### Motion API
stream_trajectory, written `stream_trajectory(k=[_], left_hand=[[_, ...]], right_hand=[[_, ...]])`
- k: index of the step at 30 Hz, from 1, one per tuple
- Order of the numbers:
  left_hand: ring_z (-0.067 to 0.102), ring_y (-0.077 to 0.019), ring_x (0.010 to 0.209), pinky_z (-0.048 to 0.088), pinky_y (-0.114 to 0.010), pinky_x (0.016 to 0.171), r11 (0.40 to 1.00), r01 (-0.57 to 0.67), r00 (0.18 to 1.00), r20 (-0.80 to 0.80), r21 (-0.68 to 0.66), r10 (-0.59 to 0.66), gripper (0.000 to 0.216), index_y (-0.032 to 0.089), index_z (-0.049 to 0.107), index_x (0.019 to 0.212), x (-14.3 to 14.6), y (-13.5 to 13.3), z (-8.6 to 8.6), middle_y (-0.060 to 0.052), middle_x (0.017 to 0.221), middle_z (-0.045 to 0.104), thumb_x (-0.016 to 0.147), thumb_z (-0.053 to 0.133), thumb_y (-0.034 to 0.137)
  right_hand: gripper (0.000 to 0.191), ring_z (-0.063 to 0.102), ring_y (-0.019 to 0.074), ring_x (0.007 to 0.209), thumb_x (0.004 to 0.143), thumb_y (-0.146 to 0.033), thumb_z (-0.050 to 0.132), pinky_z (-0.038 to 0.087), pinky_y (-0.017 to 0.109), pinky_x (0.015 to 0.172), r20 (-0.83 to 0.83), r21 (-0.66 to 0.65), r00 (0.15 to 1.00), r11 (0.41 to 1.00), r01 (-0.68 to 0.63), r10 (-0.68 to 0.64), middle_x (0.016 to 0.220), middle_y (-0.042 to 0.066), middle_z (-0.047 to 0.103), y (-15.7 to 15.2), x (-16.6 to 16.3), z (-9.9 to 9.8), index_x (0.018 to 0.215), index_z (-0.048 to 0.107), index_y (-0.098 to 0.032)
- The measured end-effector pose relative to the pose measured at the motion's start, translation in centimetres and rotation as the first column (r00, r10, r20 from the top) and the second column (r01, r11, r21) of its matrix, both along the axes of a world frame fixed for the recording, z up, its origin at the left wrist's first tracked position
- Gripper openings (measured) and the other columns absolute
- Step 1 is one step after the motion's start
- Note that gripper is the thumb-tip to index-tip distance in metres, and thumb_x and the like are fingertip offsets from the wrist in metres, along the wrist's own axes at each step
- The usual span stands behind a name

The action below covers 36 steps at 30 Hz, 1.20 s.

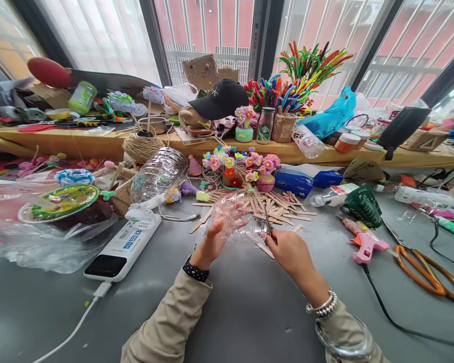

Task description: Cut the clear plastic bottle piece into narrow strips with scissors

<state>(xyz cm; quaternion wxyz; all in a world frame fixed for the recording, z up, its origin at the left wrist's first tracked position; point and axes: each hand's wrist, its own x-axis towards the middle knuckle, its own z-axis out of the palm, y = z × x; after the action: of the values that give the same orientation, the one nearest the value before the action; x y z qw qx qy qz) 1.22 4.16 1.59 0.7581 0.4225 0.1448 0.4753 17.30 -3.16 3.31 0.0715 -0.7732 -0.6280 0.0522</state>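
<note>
My left hand (216, 237) grips a clear piece of plastic bottle (234, 214), held just above the grey table. My right hand (289, 252) is closed on a small dark tool (268, 223), probably scissors or a blade, whose tip touches the plastic piece. Behind both hands lies a heap of wooden craft sticks (267, 201).
A white power strip (123, 244) lies left, a pink glue gun (365, 244) and orange-handled scissors (427, 272) right. A ribbed clear bottle (157, 174), twine spool (142, 146), flower models (245, 164), pipe cleaners (302, 70) and a black cap (219, 98) crowd the back.
</note>
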Motion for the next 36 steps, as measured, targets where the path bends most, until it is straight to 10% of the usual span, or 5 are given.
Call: stream_trajectory(k=[36], left_hand=[[0.054, -0.0303, 0.107, 0.041, -0.046, 0.09, 0.999, 0.032, 0.999, 0.003, -0.021, -0.032, 0.07, 0.028, 0.042, 0.128, -0.17, 0.21, -0.46, -0.008, 0.12, 0.056, 0.064, 0.063, 0.049]], right_hand=[[0.04, 0.064, 0.0183, 0.071, 0.094, -0.035, 0.037, 0.027, 0.024, 0.051, 0.005, -0.025, 1.0, 1.0, 0.008, -0.008, 0.076, 0.008, 0.071, 0.05, 0.21, 0.41, 0.075, 0.068, -0.019]])
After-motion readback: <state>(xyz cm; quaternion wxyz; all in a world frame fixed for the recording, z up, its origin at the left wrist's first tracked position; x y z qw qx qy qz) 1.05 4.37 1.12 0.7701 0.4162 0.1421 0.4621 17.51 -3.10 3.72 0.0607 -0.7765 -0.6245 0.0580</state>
